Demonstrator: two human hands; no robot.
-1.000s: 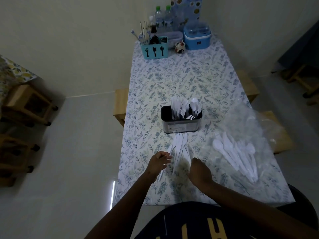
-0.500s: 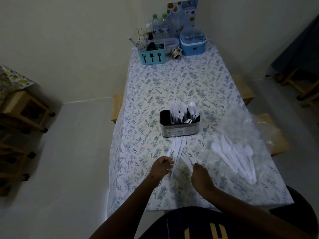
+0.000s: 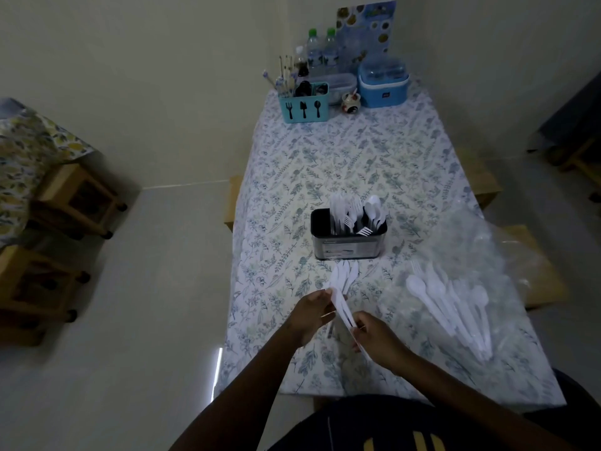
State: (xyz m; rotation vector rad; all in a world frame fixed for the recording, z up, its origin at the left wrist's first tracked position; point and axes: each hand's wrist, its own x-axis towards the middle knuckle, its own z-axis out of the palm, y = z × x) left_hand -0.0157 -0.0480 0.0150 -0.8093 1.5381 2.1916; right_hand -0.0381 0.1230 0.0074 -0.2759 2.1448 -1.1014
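White plastic knives (image 3: 342,310), flat and thin, are held as a small bundle above the near end of the table, slanting from the left hand (image 3: 313,315) down to the right hand (image 3: 379,340). The left hand's fingers curl round the blade end with the thumb on top. The right hand pinches the handle end between thumb and curled fingers.

Just beyond the bundle, loose knives (image 3: 345,274) of the same kind lie fanned on the tablecloth (image 3: 357,157), a smooth sheet printed with blue-green leaves and sprigs. Behind them stands a dark oval metal holder (image 3: 349,247). The writing on its pale front label is too small to read, and white forks, spoons and knives stand upright in it.

To the right a crinkled clear plastic bag (image 3: 507,255) lies spread out, with white spoons and forks (image 3: 450,307) on it.

At the far end is a teal caddy (image 3: 304,109) marked with black fork, blade and spoon shapes, near a blue lidded box (image 3: 383,86) with a small unreadable tag. Two clear bottles (image 3: 322,52) with green caps and a printed board (image 3: 366,27) of round pictures stand against the wall.
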